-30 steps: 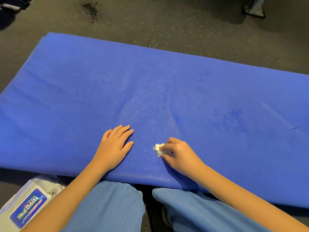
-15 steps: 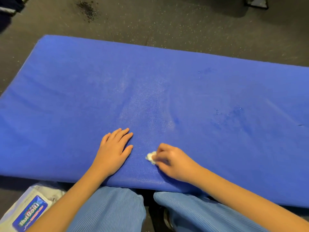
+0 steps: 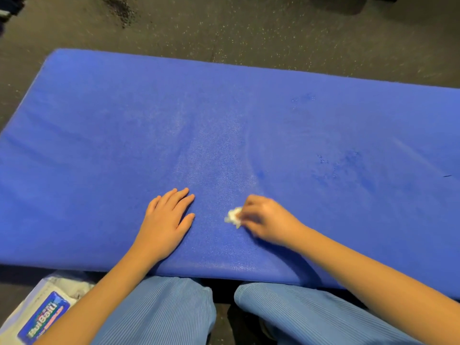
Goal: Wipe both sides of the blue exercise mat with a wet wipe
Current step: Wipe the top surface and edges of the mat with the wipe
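The blue exercise mat [image 3: 249, 125] lies flat on the dark floor and fills most of the view. Its middle strip looks damp and shiny. My left hand [image 3: 165, 222] rests flat on the mat near its front edge, fingers spread, holding nothing. My right hand [image 3: 266, 220] sits a little to the right, pinching a small crumpled white wet wipe [image 3: 233, 216] against the mat surface. The hand is slightly blurred.
A white pack of wet wipes with a blue label [image 3: 42, 317] lies on the floor at the bottom left, beside my left knee. My knees in light blue trousers [image 3: 161, 312] touch the mat's front edge. Speckled dark floor [image 3: 249, 28] surrounds the mat.
My right hand with the wipe slid back toward the front edge, then moved forward and slightly right again. My left hand has stayed pressed on the mat.
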`<state>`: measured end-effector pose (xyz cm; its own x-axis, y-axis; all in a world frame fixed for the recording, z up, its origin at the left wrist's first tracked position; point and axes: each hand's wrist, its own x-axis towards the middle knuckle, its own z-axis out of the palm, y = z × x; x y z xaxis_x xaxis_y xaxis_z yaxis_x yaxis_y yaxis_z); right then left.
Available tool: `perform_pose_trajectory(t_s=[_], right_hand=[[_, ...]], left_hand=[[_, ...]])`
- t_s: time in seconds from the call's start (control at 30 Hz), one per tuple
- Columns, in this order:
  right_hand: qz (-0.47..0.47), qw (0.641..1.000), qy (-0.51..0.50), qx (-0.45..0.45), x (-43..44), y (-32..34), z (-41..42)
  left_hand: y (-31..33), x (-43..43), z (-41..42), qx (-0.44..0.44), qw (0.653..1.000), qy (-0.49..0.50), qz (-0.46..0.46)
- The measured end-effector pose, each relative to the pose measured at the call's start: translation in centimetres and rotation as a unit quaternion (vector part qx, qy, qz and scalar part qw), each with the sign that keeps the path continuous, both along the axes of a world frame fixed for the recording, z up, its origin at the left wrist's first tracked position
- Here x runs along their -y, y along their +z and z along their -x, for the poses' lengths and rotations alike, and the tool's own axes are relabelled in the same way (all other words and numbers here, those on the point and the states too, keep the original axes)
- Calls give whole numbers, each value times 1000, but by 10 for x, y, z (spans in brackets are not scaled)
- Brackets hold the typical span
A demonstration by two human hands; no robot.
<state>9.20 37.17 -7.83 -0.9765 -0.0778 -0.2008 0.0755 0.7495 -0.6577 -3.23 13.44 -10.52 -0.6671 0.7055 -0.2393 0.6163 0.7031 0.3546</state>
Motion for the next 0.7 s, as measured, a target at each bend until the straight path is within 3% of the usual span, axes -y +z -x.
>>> perform_pose_trajectory(t_s=[0.07,0.13,0.17,0.27,0.33,0.43,0.5,0.57,0.63,0.7], right_hand=[[-86,986,-137,-31,-24,-19,15],[-115,963,-242,-29,-24,-28,21],[-97,968,-229,-30,-14,-26,19],[-24,998,-31,-45,8,-8,-1],[-58,996,12,-62,-9,-10,6],[-151,973,-168,-47,-43,-25,35],[-151,954,-259,-13,-42,-30,43],[-88,975,-201,-39,-20,-23,37],[-37,996,-57,-58,-5,-16,22],[-61,997,-5,-45,-20,-17,27]], left_hand=[[0,0,0,-2,1000,-3,3],[1,0,-1,-2,1000,-2,4],[2,0,-1,-2,1000,-1,5],[3,-1,-2,3,1000,-1,6],[4,0,-2,4,1000,-1,9],[5,0,-3,3,1000,-3,13],[6,0,-3,4,1000,-1,14],[7,0,-3,6,1000,2,13],[7,-1,-3,5,1000,2,12],[6,-2,-2,2,1000,0,15]])
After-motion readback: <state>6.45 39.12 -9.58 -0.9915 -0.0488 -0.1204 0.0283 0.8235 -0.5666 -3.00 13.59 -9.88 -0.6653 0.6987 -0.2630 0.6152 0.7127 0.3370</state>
